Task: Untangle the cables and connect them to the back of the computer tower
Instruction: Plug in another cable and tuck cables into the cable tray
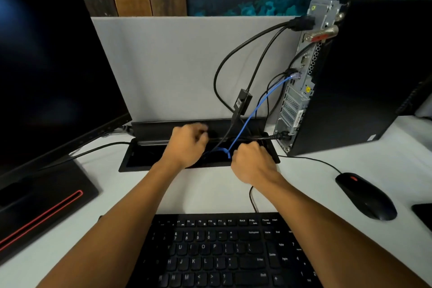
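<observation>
Both hands down in the cable well

At the back edge of the desk (210, 194), the left hand (187, 145) and right hand (251, 161) reach into the open black cable tray (131, 159). Both sets of fingers are curled. The right hand sits where the blue cable (259, 103) bends at the tray, and appears to pinch it, though the fingertips are hidden. The left hand is blurred, fist-like, close to the black cables (233, 54) dropping into the tray (whether it actually grips one I cannot tell).

The blue cable rises from the tray to a port midway up the back of the computer tower (364, 72), which stands upright at the desk's back right corner. Thick black cables are plugged in near its top, one passing through a small adapter box (243, 100).

A monitor (51, 65) stands at the left edge, a mouse (365, 195) on the right, a keyboard (222, 252) at the near edge
</observation>
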